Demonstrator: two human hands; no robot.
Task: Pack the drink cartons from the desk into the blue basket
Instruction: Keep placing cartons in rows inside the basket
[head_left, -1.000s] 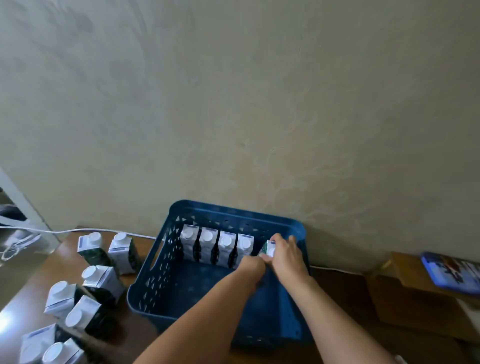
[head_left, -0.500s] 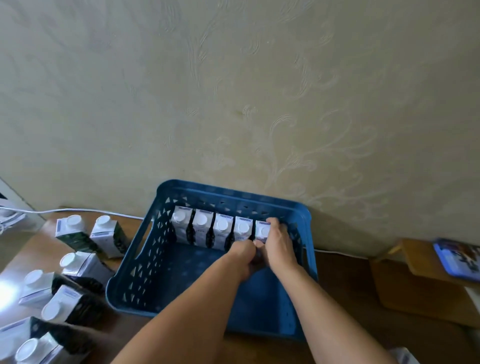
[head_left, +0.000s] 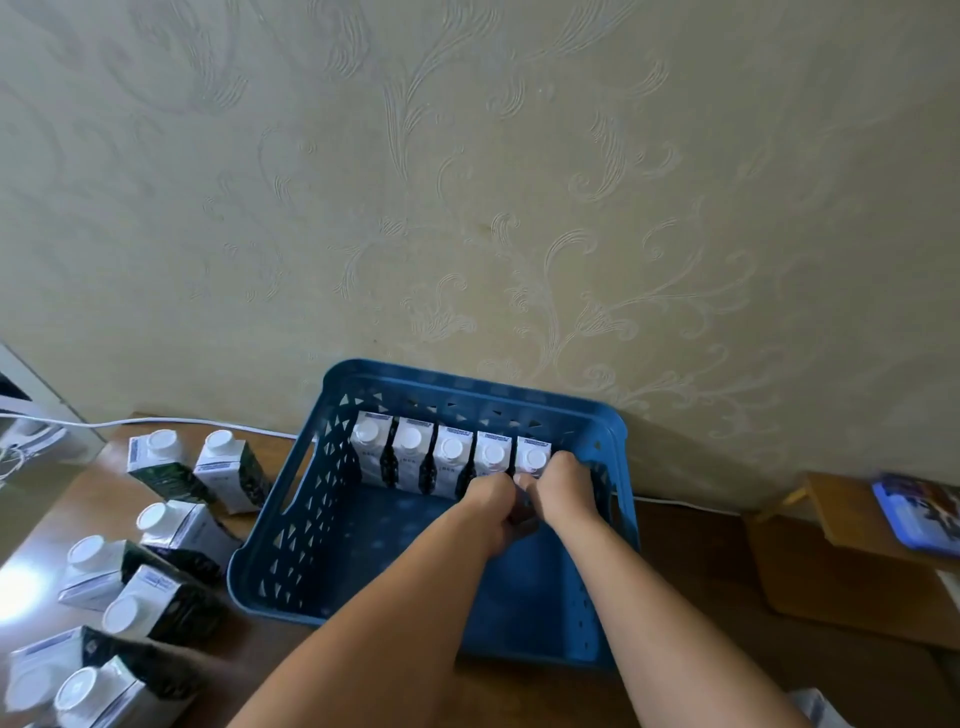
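Home room, patterned wallpaper (head_left: 519, 208) (embossed), wooden desk (head_left: 78, 499)

Beige swirl-embossed wall (head_left: 519, 182) behind a brown wooden desk (head_left: 62, 499)

Both forearms reach fwd, L hand (head_left: 488, 501) & R hand (head_left: 563, 486) side by side, fingers curled.

both hands (head_left: 524, 493) hide the fifth carton's (head_left: 533, 453) lower body; lowest desk carton (head_left: 88, 693) cut by edge.
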